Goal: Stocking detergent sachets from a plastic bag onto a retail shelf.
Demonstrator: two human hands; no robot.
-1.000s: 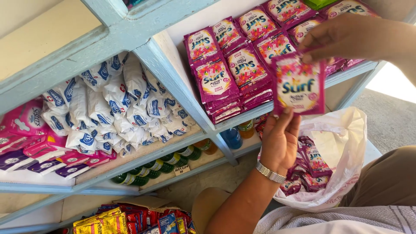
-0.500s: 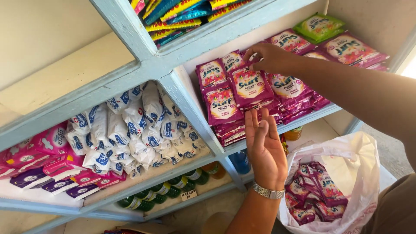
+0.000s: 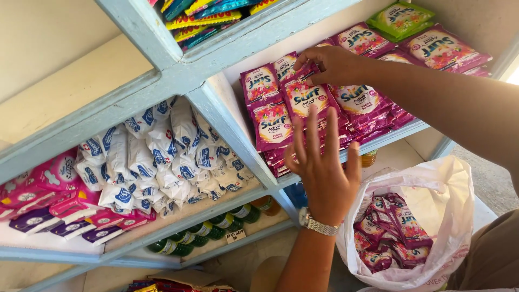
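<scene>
1. Right hand (image 3: 332, 65) is reaching in over the pink detergent sachets (image 3: 303, 103) on the pale blue shelf (image 3: 238, 140), fingers curled narrow and pinching the top edge of the sachet rows, apparently pressing them back so they are standing in line.
2. Left hand (image 3: 323, 170) is hovering just in front of the same sachets, fingers spread wide, palm toward the rows, holding nothing; likely bracing the front of the stack so nothing is sliding off the shelf edge. A metal wristwatch (image 3: 316, 223) is sitting on that wrist.
3. Sachets are overlapping in leaning rows in the compartment right of the shelf's slanted divider; more pink sachets and a green sachet pack (image 3: 401, 19) are lying further back in the same compartment.
4. White plastic bag (image 3: 427, 216) is hanging open below the shelf, just right of the left wrist, holding more pink sachets (image 3: 392, 232), mouth up for easy picking.
5. Left of the divider, white-and-blue sachets (image 3: 162, 157) are piling in a heap; pink and purple small packs (image 3: 48, 200) are lying further left.
6. Under that shelf, green bottles (image 3: 200, 235) are lying in a row; above it, yellow and teal packets (image 3: 216, 13) are stacking up.
7. Room: small shop shelving, floor showing right of the shelf, daylight coming in there.
</scene>
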